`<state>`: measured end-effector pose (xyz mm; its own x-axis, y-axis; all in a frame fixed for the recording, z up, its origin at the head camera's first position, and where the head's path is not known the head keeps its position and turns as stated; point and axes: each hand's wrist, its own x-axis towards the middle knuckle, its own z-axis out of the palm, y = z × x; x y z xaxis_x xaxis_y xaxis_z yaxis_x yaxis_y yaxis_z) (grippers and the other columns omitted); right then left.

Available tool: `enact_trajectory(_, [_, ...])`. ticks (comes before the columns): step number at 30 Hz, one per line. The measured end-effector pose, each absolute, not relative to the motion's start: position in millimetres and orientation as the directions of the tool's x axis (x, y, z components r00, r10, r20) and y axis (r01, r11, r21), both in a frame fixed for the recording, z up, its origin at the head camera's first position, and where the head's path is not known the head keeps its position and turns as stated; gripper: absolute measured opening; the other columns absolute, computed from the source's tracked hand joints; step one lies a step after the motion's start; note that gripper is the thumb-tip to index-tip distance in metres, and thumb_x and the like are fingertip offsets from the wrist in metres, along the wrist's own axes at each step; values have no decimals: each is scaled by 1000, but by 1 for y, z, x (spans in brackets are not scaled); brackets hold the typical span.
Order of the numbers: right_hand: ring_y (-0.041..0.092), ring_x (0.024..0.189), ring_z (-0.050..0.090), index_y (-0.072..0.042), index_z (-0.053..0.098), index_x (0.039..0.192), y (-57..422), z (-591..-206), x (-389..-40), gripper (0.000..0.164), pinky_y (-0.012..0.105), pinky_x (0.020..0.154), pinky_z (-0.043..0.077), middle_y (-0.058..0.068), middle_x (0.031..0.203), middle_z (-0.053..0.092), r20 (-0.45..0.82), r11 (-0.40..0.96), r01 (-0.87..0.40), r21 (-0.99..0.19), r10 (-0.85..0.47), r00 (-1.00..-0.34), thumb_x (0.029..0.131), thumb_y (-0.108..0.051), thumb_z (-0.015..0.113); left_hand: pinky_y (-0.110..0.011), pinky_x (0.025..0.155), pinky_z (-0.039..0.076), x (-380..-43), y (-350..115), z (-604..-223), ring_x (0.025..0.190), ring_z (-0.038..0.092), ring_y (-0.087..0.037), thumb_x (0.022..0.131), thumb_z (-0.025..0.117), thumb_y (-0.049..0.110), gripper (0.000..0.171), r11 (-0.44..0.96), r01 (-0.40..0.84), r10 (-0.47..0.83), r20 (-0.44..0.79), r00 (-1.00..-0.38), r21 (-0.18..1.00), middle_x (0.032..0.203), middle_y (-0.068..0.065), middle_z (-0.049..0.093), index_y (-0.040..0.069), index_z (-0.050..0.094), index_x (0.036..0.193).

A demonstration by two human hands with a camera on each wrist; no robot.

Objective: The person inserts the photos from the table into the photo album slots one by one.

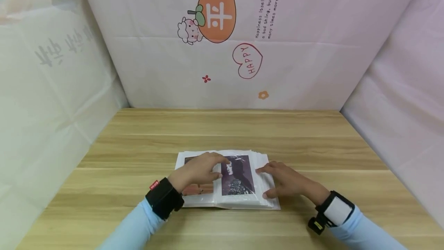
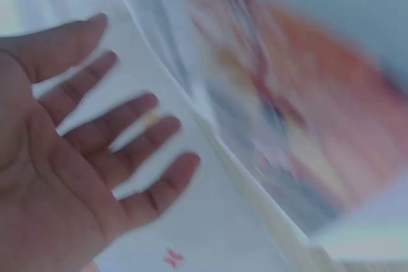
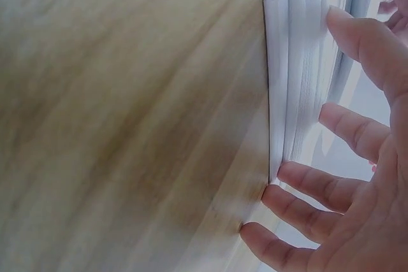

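A photo album (image 1: 216, 200) with clear-sleeved white pages lies open on the wooden table. Its right page shows a dark purple picture (image 1: 237, 182); the left page's reddish-brown picture (image 1: 197, 190) is partly covered by my left hand (image 1: 197, 169). That hand hovers over the middle of the spread, fingers loosely extended; the left wrist view shows its palm holding nothing, beside a blurred picture page (image 2: 306, 106). At the album's right side is my right hand (image 1: 289, 180), fingers spread. The right wrist view shows its thumb and fingertips at the stacked page edges (image 3: 306, 74).
Wood-grain table (image 1: 222, 126) surrounds the album. A white printed cloth (image 1: 156, 72) stands behind it, with more cloth walls at the left (image 1: 45, 99) and right (image 1: 409, 99). Each wrist wears a black strap with a device.
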<state>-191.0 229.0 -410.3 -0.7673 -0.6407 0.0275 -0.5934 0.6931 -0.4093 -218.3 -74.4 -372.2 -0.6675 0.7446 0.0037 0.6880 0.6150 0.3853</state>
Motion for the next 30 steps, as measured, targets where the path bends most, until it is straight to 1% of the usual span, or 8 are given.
enact_trajectory(3, [32,108,48,-9,54,128,230,-411,-190,69,50,87,40,13,118,53,11,699,-581,-417,-635,-773,74,-48,73,-33,80,45,-234,-81,-376,86,55,-15,87,62,11,46,599,680,754,-13,-657,422,129,-7,51,13,51,132])
enact_trajectory(4, [32,108,48,-9,54,128,230,-412,-190,69,50,87,40,13,118,52,8,701,-577,-419,-633,-774,73,-47,73,-33,80,44,-238,-83,-377,85,54,-15,87,62,11,49,608,668,746,-22,-665,429,130,-7,50,14,50,134])
enact_trajectory(7, [32,108,48,-9,54,128,230,-413,-189,69,50,87,40,13,119,52,8,700,-573,-426,-631,-776,73,-46,74,-36,87,42,-248,-88,-382,99,55,-18,86,65,15,55,653,598,700,-70,-711,464,131,-6,49,13,45,138])
enact_trajectory(10, [32,108,48,-9,54,128,230,-414,-188,69,51,87,39,13,119,52,12,698,-572,-430,-630,-777,73,-46,73,-41,100,33,-256,-92,-386,124,41,-26,85,67,18,58,691,533,655,-111,-748,488,136,-10,45,9,45,137])
enact_trajectory(11, [32,108,48,-9,54,128,230,-414,-188,69,50,87,39,13,119,52,14,696,-575,-431,-631,-775,74,-47,73,-41,100,33,-258,-93,-388,124,41,-28,84,68,18,57,695,519,646,-116,-754,497,136,-11,46,7,46,135])
enact_trajectory(18, [33,108,47,-10,54,129,230,-417,-188,70,51,87,39,14,120,51,13,696,-576,-429,-633,-774,74,-51,71,-42,98,35,-266,-99,-395,120,44,-27,84,69,22,50,732,467,596,-135,-791,497,130,-11,51,6,53,128])
enact_trajectory(25, [35,108,46,-9,55,128,229,-414,-188,70,52,86,40,17,120,50,13,698,-572,-431,-629,-778,75,-52,69,-45,93,38,-275,-121,-400,113,50,-31,86,66,23,38,773,439,536,-102,-838,458,120,-14,57,3,59,118])
enact_trajectory(30, [35,108,46,-8,55,128,229,-411,-188,70,53,87,39,18,120,50,11,698,-574,-429,-631,-776,76,-52,69,-46,89,42,-278,-140,-403,105,54,-31,87,65,21,32,778,393,496,-95,-863,490,113,-14,59,2,61,112])
